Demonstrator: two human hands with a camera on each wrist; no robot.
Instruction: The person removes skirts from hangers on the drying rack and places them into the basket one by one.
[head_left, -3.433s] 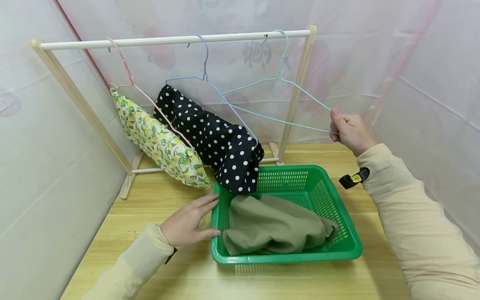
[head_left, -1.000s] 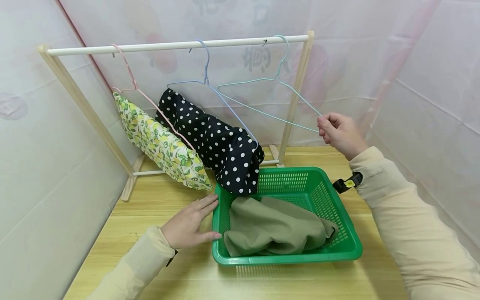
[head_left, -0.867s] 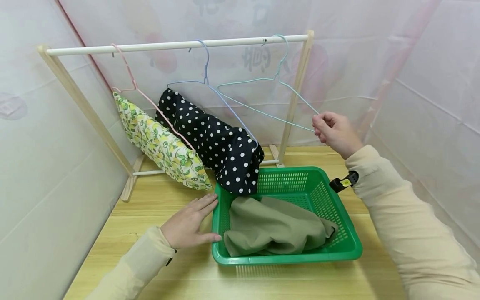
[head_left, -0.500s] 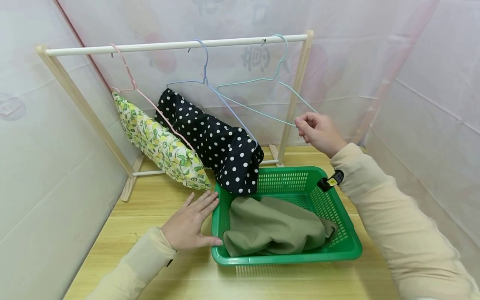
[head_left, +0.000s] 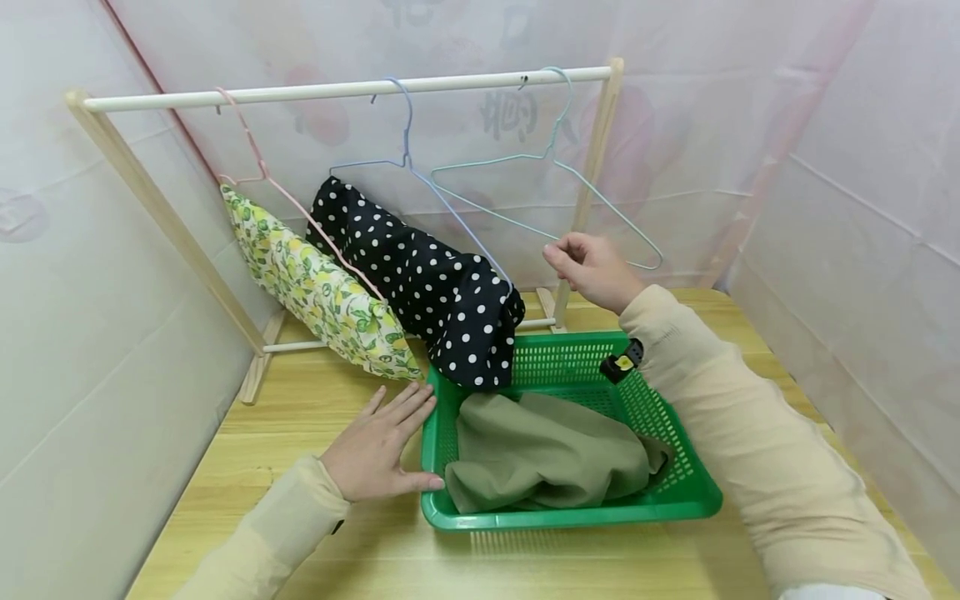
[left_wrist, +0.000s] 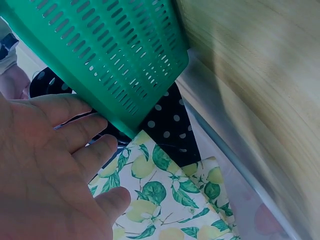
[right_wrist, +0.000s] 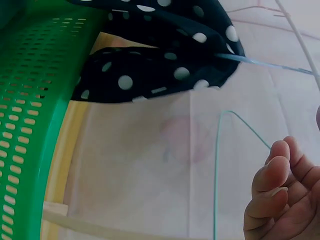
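My left hand (head_left: 381, 450) rests with straight, spread fingers against the left rim of a green plastic basket (head_left: 570, 522). Inside the basket lies an olive-green cloth (head_left: 555, 454). My right hand (head_left: 596, 271), fingers loosely curled, is raised in front of the lower wire of a mint-green hanger (head_left: 622, 215). No wire shows between its fingers in the right wrist view. Left of it, a black polka-dot cloth (head_left: 420, 271) hangs on a blue hanger (head_left: 457, 215), its lower end over the basket. Farther left, a lemon-print cloth (head_left: 315, 292) hangs on a pink hanger (head_left: 296, 204).
A rack with a white rail (head_left: 300, 92) and wooden legs (head_left: 168, 221) stands at the back of the wooden table (head_left: 315, 542). Pale fabric walls (head_left: 847, 275) enclose the table. Near the left hand, the lemon-print cloth almost reaches the basket's back-left corner.
My right hand has let go of the mint-green hanger's right end and moved left across it. The hanger has swung slightly left. My left hand has spread its fingers a little at the rim.
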